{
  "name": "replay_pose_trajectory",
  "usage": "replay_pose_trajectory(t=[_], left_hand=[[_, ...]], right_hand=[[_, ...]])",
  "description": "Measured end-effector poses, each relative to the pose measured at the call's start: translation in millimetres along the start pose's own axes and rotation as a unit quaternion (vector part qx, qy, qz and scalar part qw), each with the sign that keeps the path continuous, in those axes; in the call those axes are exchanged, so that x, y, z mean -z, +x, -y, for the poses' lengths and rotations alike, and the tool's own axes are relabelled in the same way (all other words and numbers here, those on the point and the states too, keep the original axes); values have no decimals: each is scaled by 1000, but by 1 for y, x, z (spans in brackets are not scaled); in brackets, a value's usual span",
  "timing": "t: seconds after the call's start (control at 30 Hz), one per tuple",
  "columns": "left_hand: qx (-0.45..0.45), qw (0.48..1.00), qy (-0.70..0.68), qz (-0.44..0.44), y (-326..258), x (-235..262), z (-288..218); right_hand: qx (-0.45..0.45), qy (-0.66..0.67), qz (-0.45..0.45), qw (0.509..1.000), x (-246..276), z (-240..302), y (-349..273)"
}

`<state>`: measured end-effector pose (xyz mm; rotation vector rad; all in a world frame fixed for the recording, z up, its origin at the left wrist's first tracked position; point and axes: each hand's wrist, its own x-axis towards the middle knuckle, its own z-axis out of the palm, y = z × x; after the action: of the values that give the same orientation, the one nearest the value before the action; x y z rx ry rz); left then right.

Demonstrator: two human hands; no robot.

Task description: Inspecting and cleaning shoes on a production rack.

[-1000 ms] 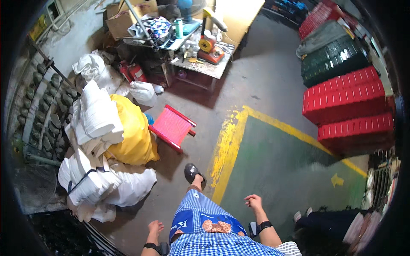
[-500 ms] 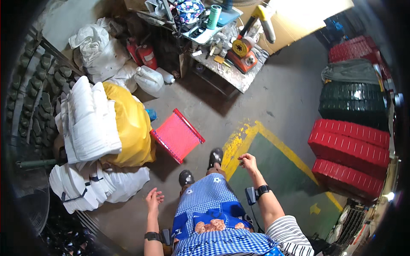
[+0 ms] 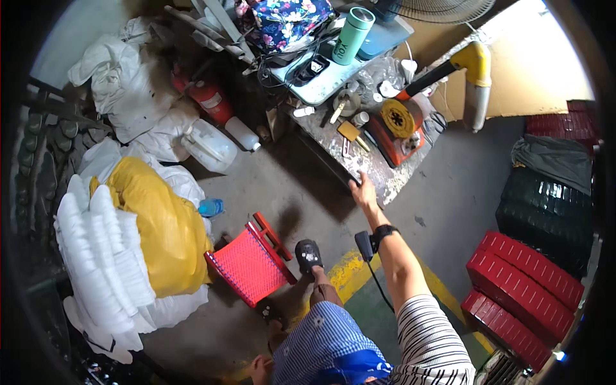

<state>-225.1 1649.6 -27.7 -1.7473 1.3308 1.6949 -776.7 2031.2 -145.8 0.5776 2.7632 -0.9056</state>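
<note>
My right hand reaches forward to the near edge of the worn work table. Its index finger and thumb are apart, and I see nothing held; whether it touches the tabletop is unclear. Beyond it on the table are a yellow-ended brush or scraper and an orange machine with a round yellow disc. Low beside my blue checked apron is my left hand, its fingers small and partly hidden. A red woven stool stands ahead of it on the left.
White padded stacks and a yellow sack are piled at left. Behind them stand a translucent jug and a red fire extinguisher. Stacked red crates line the right side. A green tumbler stands at the table's back.
I have moved closer to the table. My right hand has gone forward to its edge, while my left hand has dropped back beside the apron.
</note>
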Motion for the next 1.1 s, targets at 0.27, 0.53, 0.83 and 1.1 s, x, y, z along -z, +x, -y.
replay_pose_trajectory(t=[0.27,0.53,0.83,1.1], left_hand=[[-21,993,-11,112,14,-152,-81],[3,1000,-4,-7,13,-122,-69],[-9,996,-93,-13,-6,-123,-35],[-84,981,-175,16,-53,-114,-82]], right_hand=[[-20,-46,-109,993,-23,11,141],[-6,-71,-161,984,-34,7,174],[-98,574,52,811,6,44,51],[21,393,379,838,60,177,-192]])
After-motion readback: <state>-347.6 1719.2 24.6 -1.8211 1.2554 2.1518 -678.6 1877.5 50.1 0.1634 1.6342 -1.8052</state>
